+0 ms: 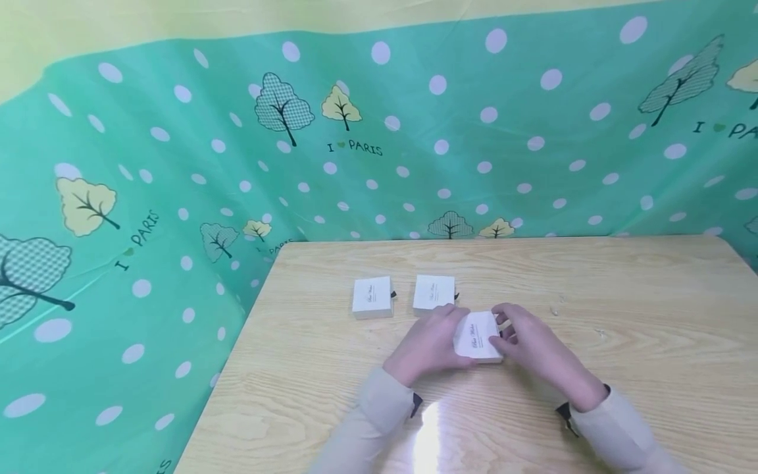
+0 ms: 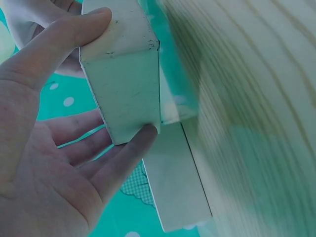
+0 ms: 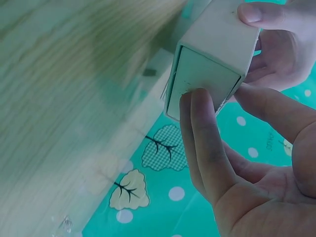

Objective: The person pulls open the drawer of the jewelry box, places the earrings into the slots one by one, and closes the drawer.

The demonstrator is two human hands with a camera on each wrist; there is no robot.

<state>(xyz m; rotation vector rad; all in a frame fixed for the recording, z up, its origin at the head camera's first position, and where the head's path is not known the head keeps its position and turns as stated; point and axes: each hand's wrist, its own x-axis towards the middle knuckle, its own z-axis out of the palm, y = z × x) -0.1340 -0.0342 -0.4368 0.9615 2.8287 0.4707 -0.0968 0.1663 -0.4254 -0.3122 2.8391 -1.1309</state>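
Observation:
A small white drawer box point(image 1: 477, 334) with dark lettering on top lies between both hands near the middle of the table. My left hand point(image 1: 435, 339) grips it from the left. In the left wrist view its thumb point(image 2: 96, 24) lies along one side, and a finger rests at the end's edge. My right hand point(image 1: 530, 342) is at the other end. In the right wrist view two nearly straight fingers point(image 3: 205, 111) press the drawer's end face point(image 3: 197, 74), set inside the sleeve. The right thumb is at the box's edge. The fingers partly cover that end.
Two similar white boxes, one at left point(image 1: 372, 296) and another point(image 1: 433, 292) just behind my left hand, lie farther back, each with a dark tab at its right. Small clear scraps point(image 1: 554, 311) lie on the wooden table point(image 1: 651, 368). A green patterned cloth point(image 1: 414, 131) hangs behind.

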